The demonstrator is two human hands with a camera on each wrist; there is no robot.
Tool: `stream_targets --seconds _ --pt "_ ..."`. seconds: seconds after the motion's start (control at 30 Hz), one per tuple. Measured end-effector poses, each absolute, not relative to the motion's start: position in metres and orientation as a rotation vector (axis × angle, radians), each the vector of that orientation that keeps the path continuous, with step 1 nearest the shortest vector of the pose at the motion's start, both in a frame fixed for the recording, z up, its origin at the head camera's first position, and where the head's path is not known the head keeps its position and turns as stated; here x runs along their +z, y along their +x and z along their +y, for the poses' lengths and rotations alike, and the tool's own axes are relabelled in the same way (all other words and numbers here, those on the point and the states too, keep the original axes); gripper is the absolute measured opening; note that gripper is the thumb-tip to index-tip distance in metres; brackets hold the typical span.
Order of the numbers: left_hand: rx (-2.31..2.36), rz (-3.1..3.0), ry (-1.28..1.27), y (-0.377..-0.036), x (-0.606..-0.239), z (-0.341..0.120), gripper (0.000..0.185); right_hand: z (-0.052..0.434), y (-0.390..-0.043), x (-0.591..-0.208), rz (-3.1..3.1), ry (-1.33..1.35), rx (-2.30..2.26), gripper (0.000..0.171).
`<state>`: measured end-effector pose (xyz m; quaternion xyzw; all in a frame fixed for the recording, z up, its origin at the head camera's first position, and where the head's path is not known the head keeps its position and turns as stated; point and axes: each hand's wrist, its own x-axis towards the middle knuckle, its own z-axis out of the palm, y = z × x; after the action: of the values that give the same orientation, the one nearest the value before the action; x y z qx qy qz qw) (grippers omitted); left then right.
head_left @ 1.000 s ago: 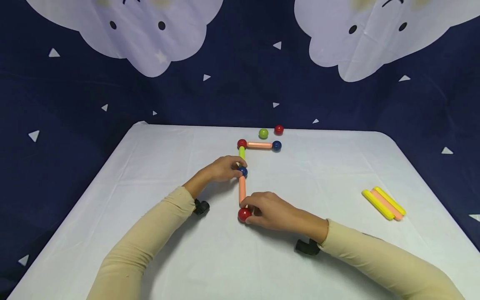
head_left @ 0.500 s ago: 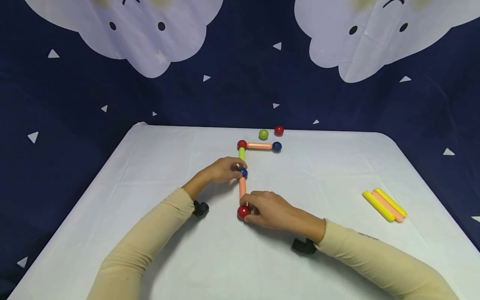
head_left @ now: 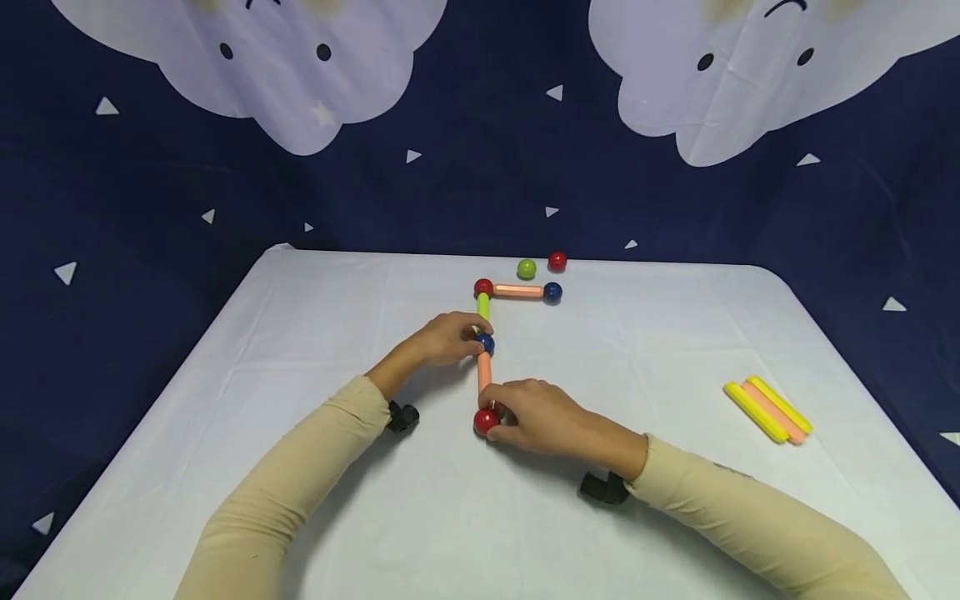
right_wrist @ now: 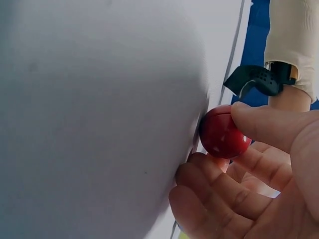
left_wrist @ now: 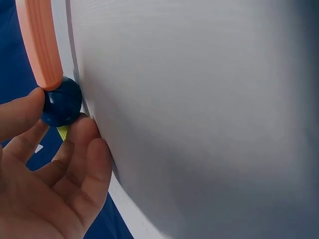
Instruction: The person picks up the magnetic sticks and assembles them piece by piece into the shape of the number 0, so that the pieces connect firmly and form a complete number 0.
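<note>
Near the middle of the white table, my left hand (head_left: 447, 337) pinches a blue ball (left_wrist: 62, 102) between thumb and fingers. A yellow-green rod (head_left: 483, 307) runs from that ball to a red ball (head_left: 483, 288) farther back. On the near side, an orange rod (head_left: 484, 371) meets the blue ball and leads toward me. My right hand (head_left: 536, 417) grips another red ball (right_wrist: 224, 132) at the rod's near end. Its fingers hide the joint, so I cannot tell if rod and ball touch. From the far red ball, a second orange rod (head_left: 517, 291) extends right to a blue ball (head_left: 552, 292).
A loose green ball (head_left: 527, 268) and a loose red ball (head_left: 557, 262) lie by the table's back edge. At the right, two yellow rods (head_left: 755, 412) flank an orange rod (head_left: 776, 411). A dark blue cloth (head_left: 480, 183) with clouds hangs behind the table (head_left: 360, 292).
My right hand has shifted slightly away from me with the red ball, toward the blue ball. The left hand keeps its pinch in nearly the same place.
</note>
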<state>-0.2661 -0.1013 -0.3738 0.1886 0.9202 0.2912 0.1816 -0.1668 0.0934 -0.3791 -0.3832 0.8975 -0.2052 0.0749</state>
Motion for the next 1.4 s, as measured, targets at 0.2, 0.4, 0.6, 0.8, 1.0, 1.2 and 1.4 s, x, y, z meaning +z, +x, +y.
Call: stream_targets --seconds 0.2,0.4,0.6,0.8,1.0,1.2,1.4 --pt "0.824 2.597 0.557 -0.268 -0.373 -0.102 0.036 0.096 -0.168 -0.377 2.697 -1.104 -0.587 0.030" --pt "0.797 2.726 0.628 -0.262 -0.366 -0.110 0.038 0.115 -0.169 -0.366 2.722 -1.019 -0.525 0.040" --pt "0.815 2.775 0.781 -0.237 -0.359 -0.121 0.028 0.162 -0.174 -0.357 2.797 -0.947 -0.489 0.037" --pt "0.728 2.695 0.893 -0.203 -0.367 -0.130 0.029 0.231 -0.172 -0.357 2.950 -0.795 -0.485 0.034" --pt "0.719 2.641 0.930 -0.184 -0.368 -0.125 0.032 0.302 -0.159 -0.366 3.169 -0.543 -0.341 0.033" --pt "0.738 2.621 0.906 -0.174 -0.367 -0.117 0.031 0.343 -0.148 -0.371 3.168 -0.269 -0.207 0.038" --pt "0.710 2.649 0.805 -0.168 -0.369 -0.110 0.024 0.350 -0.147 -0.373 3.119 -0.189 -0.174 0.036"
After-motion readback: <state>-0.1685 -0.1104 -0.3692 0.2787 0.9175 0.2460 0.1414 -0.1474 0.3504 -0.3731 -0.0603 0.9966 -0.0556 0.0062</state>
